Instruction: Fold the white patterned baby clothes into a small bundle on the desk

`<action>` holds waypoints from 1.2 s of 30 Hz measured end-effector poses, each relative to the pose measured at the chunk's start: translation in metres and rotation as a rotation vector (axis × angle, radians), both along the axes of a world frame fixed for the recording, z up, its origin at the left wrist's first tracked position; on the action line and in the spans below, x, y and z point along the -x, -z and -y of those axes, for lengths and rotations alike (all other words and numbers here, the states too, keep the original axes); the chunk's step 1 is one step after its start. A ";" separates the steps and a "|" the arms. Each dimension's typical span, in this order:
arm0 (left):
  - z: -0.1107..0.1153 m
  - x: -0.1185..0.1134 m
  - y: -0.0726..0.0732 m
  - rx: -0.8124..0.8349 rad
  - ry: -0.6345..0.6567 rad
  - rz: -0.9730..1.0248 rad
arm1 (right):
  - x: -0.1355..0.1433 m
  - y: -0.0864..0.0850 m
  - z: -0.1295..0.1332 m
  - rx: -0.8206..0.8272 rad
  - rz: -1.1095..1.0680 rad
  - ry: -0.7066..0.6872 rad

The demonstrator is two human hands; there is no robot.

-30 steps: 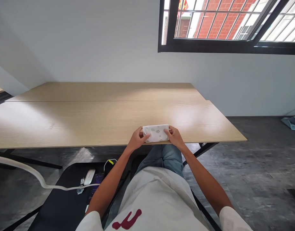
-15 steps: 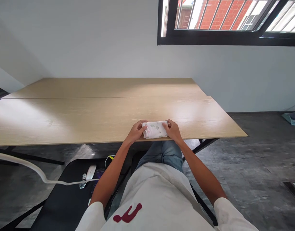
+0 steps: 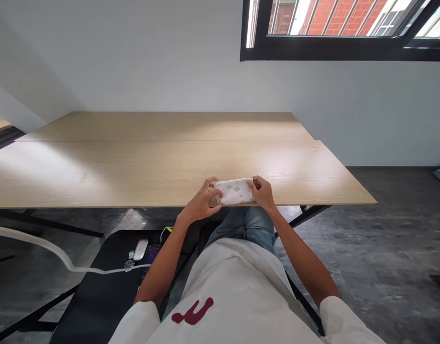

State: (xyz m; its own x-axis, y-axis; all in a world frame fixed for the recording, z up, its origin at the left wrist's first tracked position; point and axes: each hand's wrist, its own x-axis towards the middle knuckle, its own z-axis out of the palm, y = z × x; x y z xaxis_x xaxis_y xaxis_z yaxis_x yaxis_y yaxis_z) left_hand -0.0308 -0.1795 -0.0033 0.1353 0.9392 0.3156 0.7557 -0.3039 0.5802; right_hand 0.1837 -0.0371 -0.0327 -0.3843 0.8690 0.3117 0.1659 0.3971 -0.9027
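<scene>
Just below the middle of the frame, a small folded white cloth (image 3: 235,191) with a faint printed pattern lies at the near edge of a long wooden table (image 3: 134,167), directly above the person's knees. Its long axis runs left to right across the picture, parallel to the table edge. The left hand (image 3: 202,200) takes the cloth's left end and the right hand (image 3: 263,193) its right end, so the cloth sits squarely between them, each hand as near as the other. The left fingers are curled closed around their end, thumb on top; the right fingers are likewise folded onto theirs, pinching it against the tabletop. Both grips look light, more a press and pinch than a full fist. The cloth appears flat and low, touching the wood along its length. At lower left of the frame a black chair (image 3: 98,291) carries a white mouse (image 3: 140,249) and a pale hose (image 3: 44,251) crossing it. A barred window (image 3: 345,24) fills the upper right.
</scene>
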 end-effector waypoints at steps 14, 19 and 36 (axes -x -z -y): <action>-0.004 -0.013 0.021 -0.086 -0.090 0.181 | -0.009 0.009 0.002 -0.098 -0.173 -0.026; -0.003 -0.016 0.025 -0.125 -0.080 0.188 | -0.010 0.008 0.003 -0.105 -0.249 0.013; -0.014 -0.012 0.045 -0.179 -0.085 0.120 | -0.010 0.001 0.003 -0.029 -0.312 -0.010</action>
